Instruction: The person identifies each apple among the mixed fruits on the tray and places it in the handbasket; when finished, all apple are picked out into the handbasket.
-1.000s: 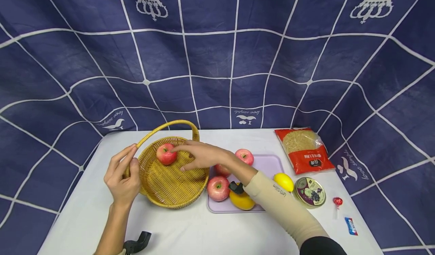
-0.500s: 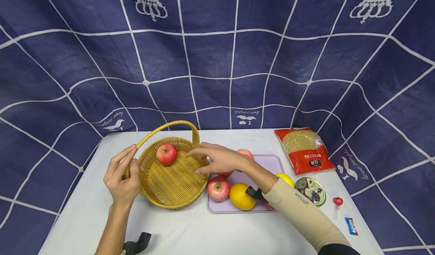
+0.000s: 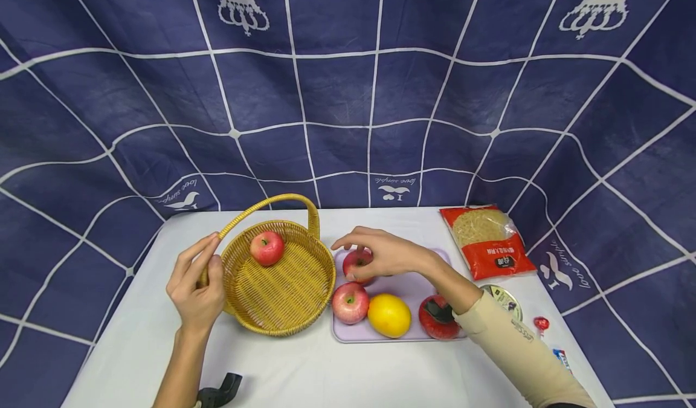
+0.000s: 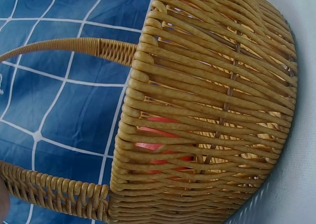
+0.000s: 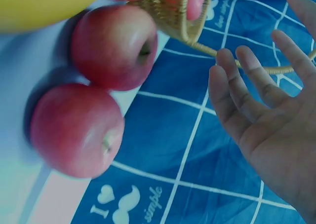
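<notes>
The left hand (image 3: 197, 281) grips the handle of a round wicker basket (image 3: 277, 302), whose woven side (image 4: 212, 105) fills the left wrist view. One red apple (image 3: 267, 248) lies inside it, toward the back. The right hand (image 3: 388, 255), fingers spread and holding nothing, is over the left part of a lilac tray (image 3: 405, 287). Below its fingers is an apple (image 3: 356, 262); another apple (image 3: 350, 303) and a yellow fruit (image 3: 389, 315) lie in front. A further apple (image 3: 435, 328) is partly behind the wrist mount. Two apples (image 5: 116, 49) show beside the open palm (image 5: 281, 135) in the right wrist view.
A red bag of noodles (image 3: 489, 242) lies at the back right. A round tin (image 3: 505, 299), partly behind the right forearm, a red lollipop (image 3: 541, 323) and a small blue wrapped candy (image 3: 562, 358) are along the right side. A blue checked cloth (image 3: 348, 93) hangs behind the white table.
The right hand has moved out of the basket, rightward to above the tray's apples. The apple stays in the basket. The left hand keeps its grip on the handle.
</notes>
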Motion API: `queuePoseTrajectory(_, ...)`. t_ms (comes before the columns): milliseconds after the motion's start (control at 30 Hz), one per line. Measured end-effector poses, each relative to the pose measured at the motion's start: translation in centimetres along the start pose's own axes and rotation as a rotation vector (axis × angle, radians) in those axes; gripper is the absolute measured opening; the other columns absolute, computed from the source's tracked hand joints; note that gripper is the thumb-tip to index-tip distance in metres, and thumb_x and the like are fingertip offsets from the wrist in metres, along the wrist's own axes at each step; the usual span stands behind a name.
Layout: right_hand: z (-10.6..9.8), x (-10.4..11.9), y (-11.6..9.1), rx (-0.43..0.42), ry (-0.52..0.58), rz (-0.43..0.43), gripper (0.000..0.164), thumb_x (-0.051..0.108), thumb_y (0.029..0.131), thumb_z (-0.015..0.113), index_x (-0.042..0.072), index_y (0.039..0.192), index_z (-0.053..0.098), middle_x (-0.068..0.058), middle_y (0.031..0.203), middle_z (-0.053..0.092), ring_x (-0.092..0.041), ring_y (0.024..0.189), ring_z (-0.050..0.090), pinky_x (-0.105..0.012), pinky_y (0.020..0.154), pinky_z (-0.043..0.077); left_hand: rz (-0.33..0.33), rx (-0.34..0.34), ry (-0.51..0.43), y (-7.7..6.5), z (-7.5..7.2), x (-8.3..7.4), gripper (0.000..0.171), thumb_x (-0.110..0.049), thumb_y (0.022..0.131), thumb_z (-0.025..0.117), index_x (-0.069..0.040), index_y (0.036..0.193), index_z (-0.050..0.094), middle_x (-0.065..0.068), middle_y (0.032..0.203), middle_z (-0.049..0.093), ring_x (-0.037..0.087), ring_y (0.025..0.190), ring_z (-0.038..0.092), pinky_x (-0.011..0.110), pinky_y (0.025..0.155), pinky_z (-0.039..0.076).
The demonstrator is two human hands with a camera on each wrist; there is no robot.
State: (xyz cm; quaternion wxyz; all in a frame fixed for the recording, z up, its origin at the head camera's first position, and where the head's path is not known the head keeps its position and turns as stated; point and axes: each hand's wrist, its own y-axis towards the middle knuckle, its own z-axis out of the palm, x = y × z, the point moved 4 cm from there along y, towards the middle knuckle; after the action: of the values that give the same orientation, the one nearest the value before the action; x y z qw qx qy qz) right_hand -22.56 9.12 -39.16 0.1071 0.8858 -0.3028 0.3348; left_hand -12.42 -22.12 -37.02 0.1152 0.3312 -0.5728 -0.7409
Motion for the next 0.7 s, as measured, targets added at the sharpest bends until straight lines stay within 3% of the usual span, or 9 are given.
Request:
queuePoseTrajectory(300,-0.4,-1.6,-2.7,0.016,-0.025,0.009,0.057,0.037,0.082,0.083,0.043,0.134,0.059,-0.002,0.118,0.064,-0.025,0.102,0.060,-0.041,0.086,0.056,0.006,-0.008,-0.010,0.1,0.1,0.1,0.018,0.001,0.090,0.063,0.013,0.098,0.074,0.025,0.102,0.072,0.028,0.098,0.072,0.024,0.092,0.056)
queuePoseTrajectory(533,-1.3,-3.0,-5.6,0.021,0.003,0.089,0.060,0.038,0.080,0.085,0.044,0.134,0.058,0.013,0.121,0.061,-0.021,0.110,0.060,-0.039,0.093,0.055,0.005,-0.009,-0.012,0.1,0.1,0.2,0.018,0.001,0.090,0.064,0.013,0.097,0.074,0.026,0.102,0.072,0.027,0.098,0.072,0.024,0.092,0.056)
queuePoseTrajectory(700,-1.9,-3.6,-7.3,0.037,-0.005,0.154,0.059,0.042,0.081,0.083,0.033,0.135,0.060,0.003,0.119,0.063,-0.021,0.107,0.059,-0.039,0.088,0.055,0.007,-0.004,-0.006,0.0,0.0,0.2,0.018,0.000,0.090,0.064,0.013,0.098,0.074,0.026,0.102,0.072,0.026,0.098,0.072,0.023,0.092,0.056)
